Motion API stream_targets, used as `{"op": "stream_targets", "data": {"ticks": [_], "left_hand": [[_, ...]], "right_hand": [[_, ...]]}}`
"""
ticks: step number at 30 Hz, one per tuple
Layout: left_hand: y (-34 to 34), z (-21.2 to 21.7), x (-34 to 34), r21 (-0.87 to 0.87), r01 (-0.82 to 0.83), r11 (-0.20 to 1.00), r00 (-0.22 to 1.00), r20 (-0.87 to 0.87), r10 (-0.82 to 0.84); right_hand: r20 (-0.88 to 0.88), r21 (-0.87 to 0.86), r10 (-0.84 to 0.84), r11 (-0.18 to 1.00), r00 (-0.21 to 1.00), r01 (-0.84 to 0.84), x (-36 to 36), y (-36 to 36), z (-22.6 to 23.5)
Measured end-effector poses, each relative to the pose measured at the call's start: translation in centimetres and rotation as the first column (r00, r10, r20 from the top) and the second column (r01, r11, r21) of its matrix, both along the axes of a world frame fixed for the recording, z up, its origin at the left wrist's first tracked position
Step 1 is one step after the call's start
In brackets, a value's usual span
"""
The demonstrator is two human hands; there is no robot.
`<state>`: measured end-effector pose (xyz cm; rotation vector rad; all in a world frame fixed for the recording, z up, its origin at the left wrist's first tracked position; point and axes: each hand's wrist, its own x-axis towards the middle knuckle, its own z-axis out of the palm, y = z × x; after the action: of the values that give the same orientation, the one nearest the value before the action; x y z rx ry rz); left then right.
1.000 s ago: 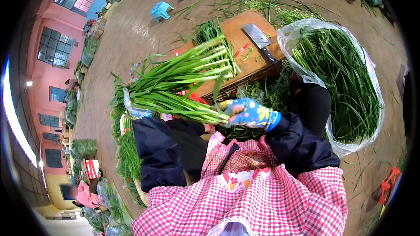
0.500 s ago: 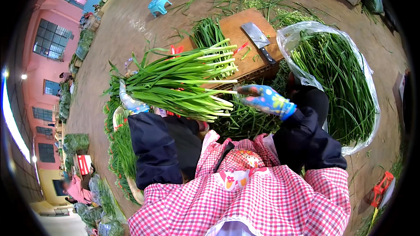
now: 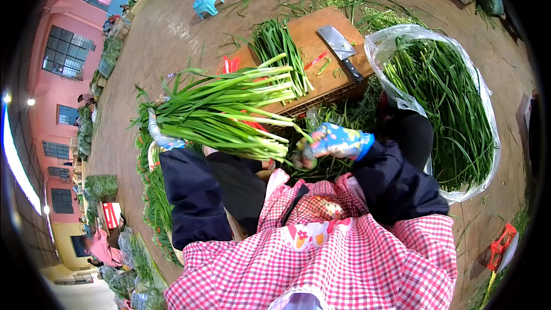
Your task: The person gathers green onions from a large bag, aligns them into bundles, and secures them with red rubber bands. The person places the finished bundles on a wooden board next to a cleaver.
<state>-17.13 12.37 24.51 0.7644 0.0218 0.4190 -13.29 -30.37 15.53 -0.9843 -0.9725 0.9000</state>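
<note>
Evidently, in the head view, a loose bunch of green stalks (image 3: pixel 229 115) was held left of centre, its leafy end grasped by the gloved left hand (image 3: pixel 156 128). At centre, one bent stalk (image 3: pixel 302 131) appeared to be pinched by the gloved right hand (image 3: pixel 337 142), though its fingertips were blurred. On the wooden board (image 3: pixel 330 87), upper centre, a smaller pile (image 3: pixel 279 54) was found laid out near a cleaver (image 3: pixel 337 45). At lower left, greens with red bands (image 3: pixel 154 195) were judged finished. No tie was seen on the held bunch; work on it was judged unfinished. At right, plentiful greens (image 3: pixel 445 115) in a clear bag (image 3: pixel 376 43) were judged yet to be handled.
</note>
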Motion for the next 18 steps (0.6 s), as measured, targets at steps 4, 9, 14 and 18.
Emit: {"op": "stream_targets", "data": {"ticks": [4,9,14,18], "left_hand": [[4.2,-0.8,-1.0,0.053,-0.081,0.995,0.996,-0.017,0.082],[1.9,-1.2,-0.7,0.049,0.004,0.999,0.999,-0.040,-0.002],[1.6,-1.3,-0.8,0.048,0.002,0.999,0.996,-0.090,0.002],[3.8,-1.9,-1.0,0.087,-0.014,0.996,0.989,-0.143,0.027]], "right_hand": [[0.770,-0.600,0.296,0.637,0.565,0.485,0.9,-3.4,-1.9],[0.118,-0.287,-0.546,0.781,0.829,0.555,2.5,-1.7,-3.6],[-0.233,-0.070,-0.622,0.777,0.748,0.625,3.8,4.1,2.4],[-0.381,0.099,-0.503,0.812,0.776,0.575,3.8,3.3,1.9]]}}
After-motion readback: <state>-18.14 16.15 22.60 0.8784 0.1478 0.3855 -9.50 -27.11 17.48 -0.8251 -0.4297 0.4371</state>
